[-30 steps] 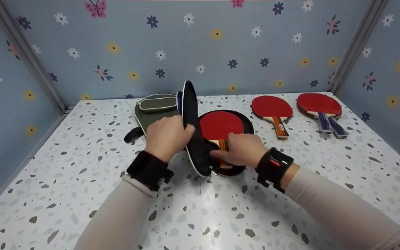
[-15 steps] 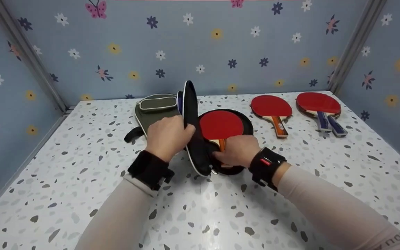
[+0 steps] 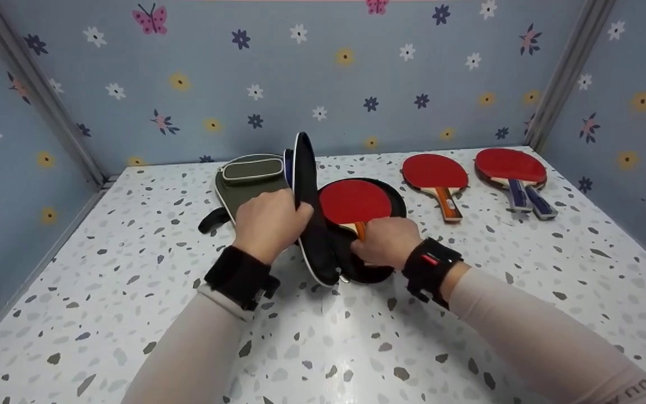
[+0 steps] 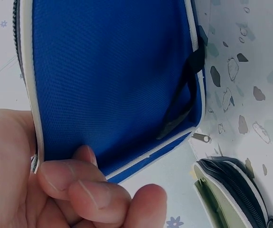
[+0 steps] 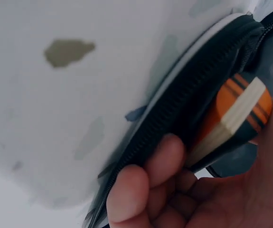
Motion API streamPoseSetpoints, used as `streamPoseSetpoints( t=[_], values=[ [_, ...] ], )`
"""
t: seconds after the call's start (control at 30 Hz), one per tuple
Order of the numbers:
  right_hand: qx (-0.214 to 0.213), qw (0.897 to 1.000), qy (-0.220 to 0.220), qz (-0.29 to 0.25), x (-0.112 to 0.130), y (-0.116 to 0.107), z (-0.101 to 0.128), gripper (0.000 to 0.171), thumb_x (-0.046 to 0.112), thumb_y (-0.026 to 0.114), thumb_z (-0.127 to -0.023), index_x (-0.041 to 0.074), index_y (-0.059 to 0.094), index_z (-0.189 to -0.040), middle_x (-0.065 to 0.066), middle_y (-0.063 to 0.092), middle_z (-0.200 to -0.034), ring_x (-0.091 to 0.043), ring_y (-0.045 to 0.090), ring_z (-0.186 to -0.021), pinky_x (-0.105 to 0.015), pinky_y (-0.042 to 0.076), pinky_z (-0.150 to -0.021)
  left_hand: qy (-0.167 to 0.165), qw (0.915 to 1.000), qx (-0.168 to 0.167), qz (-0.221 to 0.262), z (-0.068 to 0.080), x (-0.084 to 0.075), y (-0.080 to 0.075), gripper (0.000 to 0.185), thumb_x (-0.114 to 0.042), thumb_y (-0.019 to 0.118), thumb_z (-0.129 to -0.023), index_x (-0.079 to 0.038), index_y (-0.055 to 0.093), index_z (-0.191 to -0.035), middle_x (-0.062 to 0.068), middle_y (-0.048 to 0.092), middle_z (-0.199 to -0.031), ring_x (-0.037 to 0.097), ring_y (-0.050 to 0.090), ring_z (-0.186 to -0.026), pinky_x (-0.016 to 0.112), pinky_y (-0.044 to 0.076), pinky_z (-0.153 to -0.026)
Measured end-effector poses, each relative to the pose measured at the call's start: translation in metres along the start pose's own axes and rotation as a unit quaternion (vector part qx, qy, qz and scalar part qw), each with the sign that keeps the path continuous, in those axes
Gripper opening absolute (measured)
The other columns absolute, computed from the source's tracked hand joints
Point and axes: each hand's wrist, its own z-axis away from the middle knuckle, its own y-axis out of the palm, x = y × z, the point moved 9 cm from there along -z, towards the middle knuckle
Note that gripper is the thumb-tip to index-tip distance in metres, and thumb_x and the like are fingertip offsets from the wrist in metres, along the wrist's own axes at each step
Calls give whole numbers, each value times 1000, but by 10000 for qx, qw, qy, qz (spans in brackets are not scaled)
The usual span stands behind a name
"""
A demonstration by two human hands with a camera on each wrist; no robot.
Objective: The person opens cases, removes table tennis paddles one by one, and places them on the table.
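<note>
A table tennis paddle point(image 3: 354, 201) with red rubber and an orange-striped handle lies in a round paddle case, whose black lining point(image 3: 399, 205) shows around it. My left hand point(image 3: 271, 223) grips the edge of the raised lid point(image 3: 313, 230), keeping it nearly upright. From outside, in the left wrist view, the lid is blue cloth point(image 4: 112, 71) with white piping and a black strap point(image 4: 186, 85). Over the handle sits my right hand point(image 3: 389, 241), fingers curled around it. In the right wrist view the handle's end point(image 5: 231, 116) shows between thumb and fingers, beside the zipped rim point(image 5: 174, 107).
Behind the lid lies an olive-green paddle case point(image 3: 253, 188) with a black strap point(image 3: 213, 220). At right are an orange-handled paddle point(image 3: 435, 173) and two overlapping blue-handled paddles point(image 3: 511, 164). A flowered wall point(image 3: 278, 67) closes off the back of the speckled table point(image 3: 149, 280).
My right hand has shifted slightly down and left along the paddle's handle, its fingers drawing in. The left hand and raised lid have stayed in place.
</note>
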Motion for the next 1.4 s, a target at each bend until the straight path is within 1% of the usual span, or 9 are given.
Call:
streamPoseSetpoints(
  t=[0.27,0.63,0.97,1.1,1.2,1.3,1.4],
  values=[
    [182,9995,134,-228,-5,0,-2,51,42,58,-109,13,70,-69,-1,67,-64,-27,67,-75,-43,50,-71,31,10000,-22,-48,0,0,1,32,-34,58,-103,-12,64,-81,10,68,-76,36,69,-77,53,52,-68],
    [50,9996,106,-246,-7,0,-1,52,41,57,-109,14,70,-67,2,68,-62,-25,67,-71,-44,53,-71,44,10000,14,-28,0,-2,1,32,-34,58,-105,-12,65,-82,9,67,-75,36,69,-78,53,53,-69],
    [-27,9994,99,-331,-7,-1,-1,53,41,58,-108,13,68,-65,-1,63,-61,-27,65,-71,-43,51,-69,51,10000,-13,-74,0,-2,1,33,-34,58,-104,-11,65,-81,10,67,-75,37,69,-77,54,53,-69],
    [-76,9994,7,-335,-7,-4,0,52,39,58,-108,13,68,-64,-1,62,-60,-27,64,-68,-42,50,-67,59,10000,-29,-66,1,-2,1,32,-33,58,-104,-12,65,-81,10,67,-75,36,69,-76,53,53,-68],
    [-157,9994,-65,-313,-10,-9,4,48,36,58,-107,14,64,-64,-2,61,-62,-27,63,-67,-43,50,-64,89,9999,-50,-52,1,-2,1,32,-33,58,-103,-12,65,-80,9,67,-74,36,69,-75,54,53,-67],
    [-203,9994,-27,-263,-17,-16,8,47,37,58,-107,14,59,-65,-2,54,-64,-27,60,-68,-42,48,-63,117,9999,-67,-41,1,-3,1,32,-33,58,-103,-12,64,-79,9,66,-74,35,69,-74,54,53,-67],
    [-287,9993,13,-238,-24,-26,12,49,38,58,-108,13,58,-67,0,48,-62,-26,57,-66,-41,45,-62,133,9999,-65,-44,1,-3,0,33,-33,58,-104,-12,64,-79,9,66,-73,35,69,-74,53,53,-66]
  ],
)
